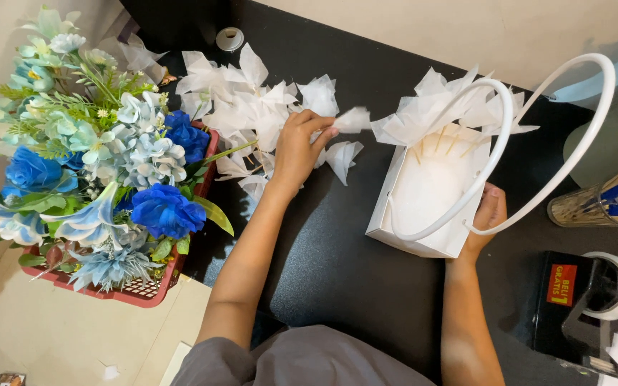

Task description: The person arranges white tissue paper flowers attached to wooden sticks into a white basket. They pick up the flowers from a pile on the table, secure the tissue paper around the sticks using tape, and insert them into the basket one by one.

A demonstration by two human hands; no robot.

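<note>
My left hand (298, 146) pinches a folded white tissue-paper piece on a stick (352, 120) just above a pile of similar white tissue pieces (241, 107) on the black table. My right hand (488, 214) holds the right side of a white box-shaped bag (423, 214) with two white looped handles (574, 157). Several tissue pieces on wooden sticks (438, 104) stand along the bag's far inner edge.
A red basket of blue and white artificial flowers (101, 164) stands at the left. A black tape dispenser (584, 304) sits at the lower right, and a clear holder with sticks (602, 200) lies at the right edge. A small white cap (229, 38) rests at the back.
</note>
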